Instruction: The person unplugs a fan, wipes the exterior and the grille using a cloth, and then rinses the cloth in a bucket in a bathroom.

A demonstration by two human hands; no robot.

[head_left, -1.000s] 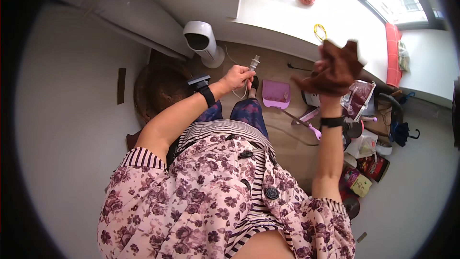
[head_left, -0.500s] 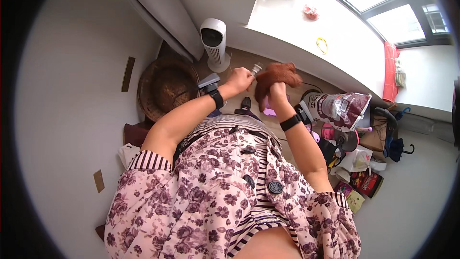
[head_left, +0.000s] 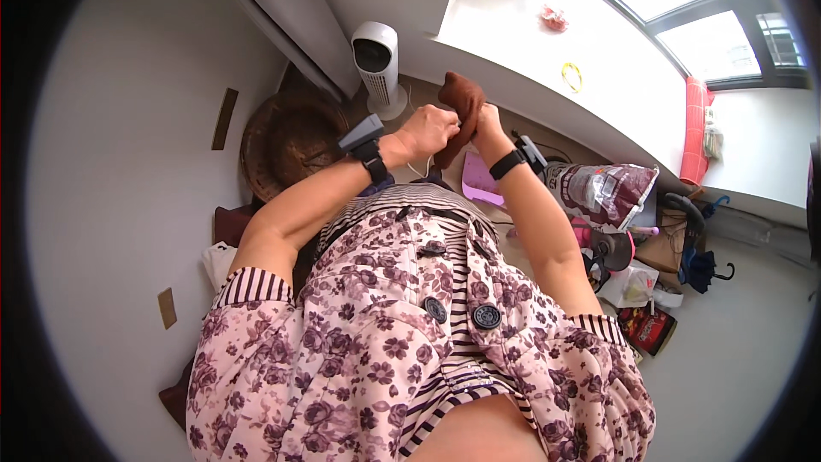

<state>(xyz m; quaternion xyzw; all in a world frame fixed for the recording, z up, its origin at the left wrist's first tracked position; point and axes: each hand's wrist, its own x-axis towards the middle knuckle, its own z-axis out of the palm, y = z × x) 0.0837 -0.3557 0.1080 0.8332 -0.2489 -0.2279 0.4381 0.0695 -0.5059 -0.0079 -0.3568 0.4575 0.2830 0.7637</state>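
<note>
My left hand (head_left: 430, 130) is closed, its fingertips against a brown cloth (head_left: 460, 103). What it grips is mostly hidden by the fingers and the cloth. The cloth is bunched between both hands, one fold rising above them and another hanging below. My right hand (head_left: 490, 131) is closed around the cloth's right side. Below my right hand, a flat pink thing (head_left: 481, 180) lies near the floor. Black straps with grey devices sit on both wrists.
A white tower heater (head_left: 376, 68) stands beyond my left hand. Left of it leans a large round brown basin (head_left: 291, 145). A white window sill (head_left: 530, 51) runs along the far right. A maroon-and-white sack (head_left: 603, 192), dark blue umbrella (head_left: 705, 269) and assorted bags crowd the right side.
The small silvery cylinder that stuck out of my left hand is now out of sight. My hands have come closer together, and the cloth has shifted left between them.
</note>
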